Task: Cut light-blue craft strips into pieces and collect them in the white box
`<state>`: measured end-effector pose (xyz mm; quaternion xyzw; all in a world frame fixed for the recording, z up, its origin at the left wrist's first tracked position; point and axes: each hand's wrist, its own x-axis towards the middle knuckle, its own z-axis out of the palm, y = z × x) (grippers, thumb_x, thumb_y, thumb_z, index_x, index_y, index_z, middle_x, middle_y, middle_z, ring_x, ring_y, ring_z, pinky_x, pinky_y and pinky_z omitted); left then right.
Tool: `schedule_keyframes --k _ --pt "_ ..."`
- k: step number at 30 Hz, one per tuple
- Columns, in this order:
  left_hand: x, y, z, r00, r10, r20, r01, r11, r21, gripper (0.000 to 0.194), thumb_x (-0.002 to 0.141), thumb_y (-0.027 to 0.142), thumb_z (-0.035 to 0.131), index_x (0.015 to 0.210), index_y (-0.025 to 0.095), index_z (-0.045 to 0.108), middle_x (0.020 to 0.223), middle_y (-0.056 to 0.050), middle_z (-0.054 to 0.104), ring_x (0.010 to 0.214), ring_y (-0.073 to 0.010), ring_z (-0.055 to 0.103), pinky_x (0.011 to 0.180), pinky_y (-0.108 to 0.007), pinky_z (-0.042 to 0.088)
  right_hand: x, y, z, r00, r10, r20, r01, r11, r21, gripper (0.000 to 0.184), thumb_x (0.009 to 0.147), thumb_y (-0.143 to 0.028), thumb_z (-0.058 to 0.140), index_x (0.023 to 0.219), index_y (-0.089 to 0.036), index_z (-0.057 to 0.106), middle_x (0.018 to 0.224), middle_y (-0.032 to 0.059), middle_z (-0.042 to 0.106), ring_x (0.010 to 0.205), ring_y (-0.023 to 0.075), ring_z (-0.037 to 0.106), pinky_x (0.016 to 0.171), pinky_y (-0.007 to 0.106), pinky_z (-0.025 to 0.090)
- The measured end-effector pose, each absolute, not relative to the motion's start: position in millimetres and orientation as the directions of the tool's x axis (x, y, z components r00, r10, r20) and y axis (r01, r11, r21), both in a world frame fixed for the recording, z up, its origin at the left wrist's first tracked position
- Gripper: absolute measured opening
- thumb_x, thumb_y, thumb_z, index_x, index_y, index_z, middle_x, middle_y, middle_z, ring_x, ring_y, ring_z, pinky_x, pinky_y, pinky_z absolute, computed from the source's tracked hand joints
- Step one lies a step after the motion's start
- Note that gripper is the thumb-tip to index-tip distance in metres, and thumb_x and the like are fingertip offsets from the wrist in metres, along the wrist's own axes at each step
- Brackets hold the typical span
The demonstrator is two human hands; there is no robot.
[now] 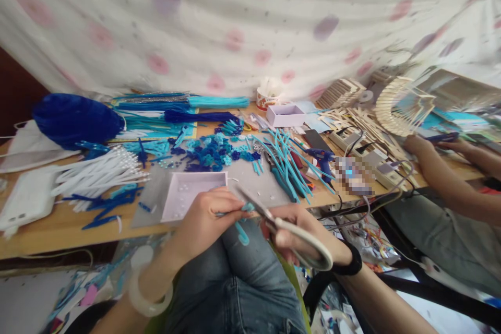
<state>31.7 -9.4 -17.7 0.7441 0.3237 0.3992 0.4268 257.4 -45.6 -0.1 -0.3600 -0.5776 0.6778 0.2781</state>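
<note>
In the head view my left hand (207, 219), with a pale bangle at the wrist, pinches a light-blue pipe cleaner (241, 234) above my lap. The pipe cleaner's lower end hangs down in a small hook. My right hand (297, 224) is wrapped round a pair of scissors (303, 242) with white handles. Their blades point up and left, close beside the pipe cleaner at my left fingertips; whether they touch it I cannot tell. Just behind my left hand stands a shallow lilac tray (195, 195) with a few tiny pale bits inside.
Blue flower shapes (215, 150) are heaped mid-table. White stems (102, 175) lie left, light-blue pipe cleaners (287, 159) right. A blue glue gun (321, 156), power strips (376, 162) and wooden sticks (364, 122) lie further right, where another person's hands (420, 146) work. Cables hang over the front edge.
</note>
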Motion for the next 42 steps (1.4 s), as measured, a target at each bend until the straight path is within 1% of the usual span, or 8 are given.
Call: schedule_keyframes --k 5,8,14,21,26,31,38,42 --pt "16.0 -0.7 -11.6 0.317 0.947 0.045 0.292 -0.142 0.946 0.020 0.080 0.032 0.074 0.063 0.021 0.077 0.067 -0.001 0.073 0.067 -0.0185 0.063 0.064 -0.026 0.046 261.0 -36.4 2.6 -0.450 0.891 -0.063 0.044 -0.048 -0.998 0.054 0.078 -0.067 0.070 0.088 -0.015 0.061 0.055 -0.0041 0.053 0.043 0.0076 0.045 0.041 0.019 0.035" --pt "-2.4 16.6 -10.4 0.191 0.971 -0.143 0.266 0.089 0.960 0.018 0.071 0.038 0.079 0.067 0.020 0.078 0.072 -0.003 0.075 0.069 -0.0186 0.064 0.064 -0.025 0.049 262.9 -34.4 -1.0 -0.403 0.915 0.013 0.016 0.021 -1.000 0.055 0.080 -0.069 0.066 0.091 -0.015 0.061 0.054 -0.0045 0.052 0.043 0.0078 0.042 0.043 0.020 0.037" --pt "-15.6 44.8 -14.7 0.261 0.865 -0.429 0.383 0.315 0.868 0.026 0.061 0.042 0.082 0.060 0.018 0.073 0.063 -0.002 0.066 0.059 -0.0164 0.060 0.053 -0.024 0.053 262.0 -36.8 -8.4 -0.436 0.898 0.059 -0.043 0.044 -0.998 0.054 0.084 -0.068 0.062 0.093 -0.015 0.063 0.053 -0.0041 0.051 0.042 0.0081 0.042 0.042 0.020 0.034" --pt "-6.8 49.6 -26.2 0.322 0.824 -0.465 0.450 0.299 0.841 0.024 0.060 0.037 0.085 0.067 0.017 0.075 0.054 0.001 0.062 0.043 -0.0120 0.053 0.040 -0.020 0.042 269.0 -39.1 -12.5 -0.416 0.906 0.074 -0.112 0.030 -0.993 0.051 0.087 -0.066 0.061 0.095 -0.016 0.062 0.054 -0.0047 0.051 0.041 0.0067 0.041 0.040 0.018 0.032" --pt "-6.1 47.4 -27.9 0.297 0.829 -0.475 0.411 0.338 0.847 0.041 0.056 0.034 0.087 0.090 0.017 0.071 0.062 0.001 0.068 0.053 -0.0181 0.065 0.052 -0.028 0.052 275.9 -42.8 -17.1 -0.416 0.907 0.068 -0.099 0.029 -0.995 0.052 0.087 -0.066 0.060 0.097 -0.015 0.062 0.053 -0.0049 0.050 0.040 0.0067 0.041 0.039 0.018 0.032" --pt "-10.0 46.3 -24.9 0.272 0.850 -0.451 0.370 0.340 0.865 0.032 0.056 0.038 0.087 0.067 0.016 0.066 0.058 0.001 0.066 0.056 -0.0143 0.061 0.058 -0.025 0.050 278.5 -45.4 -18.3 -0.420 0.905 0.063 -0.100 0.023 -0.995 0.052 0.087 -0.066 0.060 0.098 -0.015 0.062 0.053 -0.0044 0.050 0.041 0.0074 0.042 0.038 0.017 0.031" --pt "-14.8 46.0 -30.7 0.277 0.826 -0.490 0.249 0.431 0.867 0.039 0.057 0.049 0.086 0.068 0.015 0.070 0.066 -0.002 0.069 0.060 -0.0144 0.062 0.063 -0.027 0.050 276.2 -44.3 -16.7 -0.435 0.899 0.046 -0.064 0.019 -0.998 0.053 0.087 -0.067 0.060 0.100 -0.015 0.062 0.054 -0.0043 0.051 0.042 0.0074 0.042 0.039 0.018 0.031" --pt "-17.5 46.1 -32.6 0.255 0.847 -0.467 0.162 0.438 0.884 0.032 0.061 0.042 0.085 0.062 0.015 0.069 0.052 0.003 0.057 0.048 -0.0075 0.046 0.046 -0.018 0.032 275.6 -44.6 -18.1 -0.435 0.900 0.029 -0.037 0.014 -0.999 0.054 0.087 -0.067 0.059 0.099 -0.015 0.062 0.054 -0.0039 0.051 0.042 0.0081 0.043 0.041 0.020 0.031"
